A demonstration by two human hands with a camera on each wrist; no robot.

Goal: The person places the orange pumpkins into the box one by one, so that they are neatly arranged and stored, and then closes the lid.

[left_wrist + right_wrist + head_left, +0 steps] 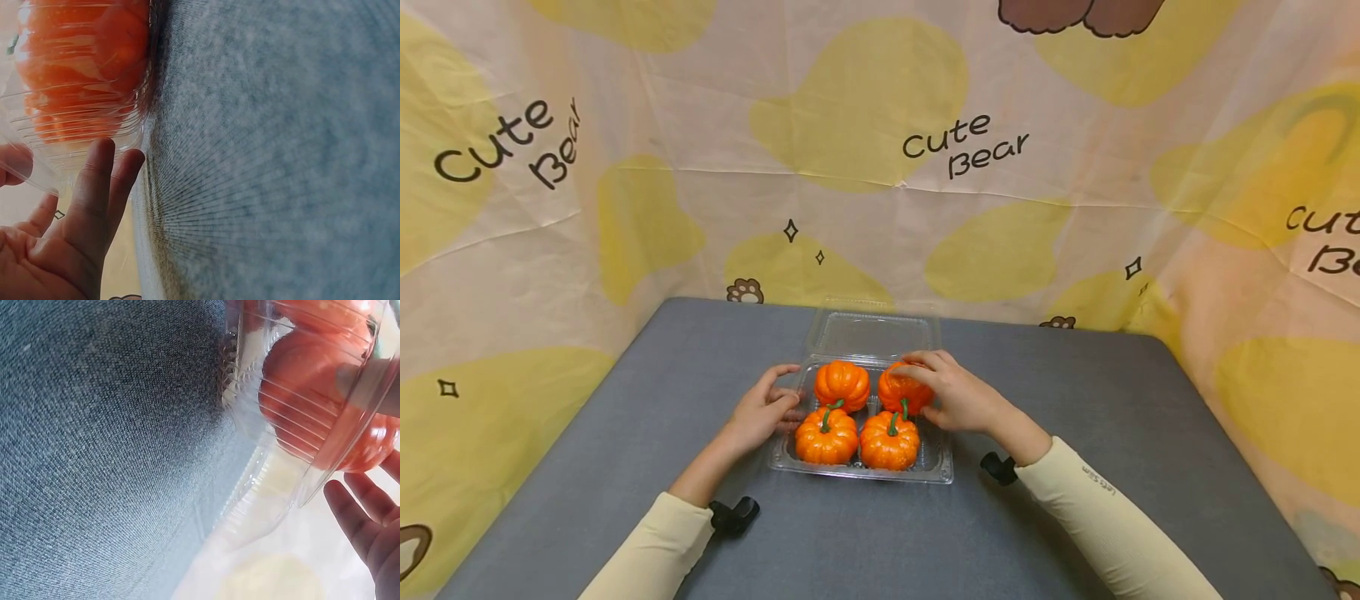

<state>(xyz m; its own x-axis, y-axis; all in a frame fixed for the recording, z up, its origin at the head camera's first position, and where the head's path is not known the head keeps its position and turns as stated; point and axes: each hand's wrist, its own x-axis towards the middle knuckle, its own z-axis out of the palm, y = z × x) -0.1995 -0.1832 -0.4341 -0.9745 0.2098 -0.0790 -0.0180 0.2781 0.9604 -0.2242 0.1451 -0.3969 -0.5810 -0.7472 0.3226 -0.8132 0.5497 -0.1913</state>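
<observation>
A clear plastic clamshell container (936, 467) holds several orange toy pumpkins with green stems. At its back right, my right hand (962, 396) grips a pumpkin (898, 387), with the thumb (369, 384) inside the container wall and the fingers round the far side. At the container's left side, my left hand (762, 412) has its fingers spread, two of them straight against the clear outer wall (81, 125). Other pumpkins sit at back left (842, 383), front left (826, 437) and front right (889, 442).
The container's clear lid (874, 333) lies folded open toward the back edge of the grey table (865, 542). Behind the table hangs a patterned cloth (850, 100). Black wrist straps (735, 517) sit by both cream sleeves (651, 542).
</observation>
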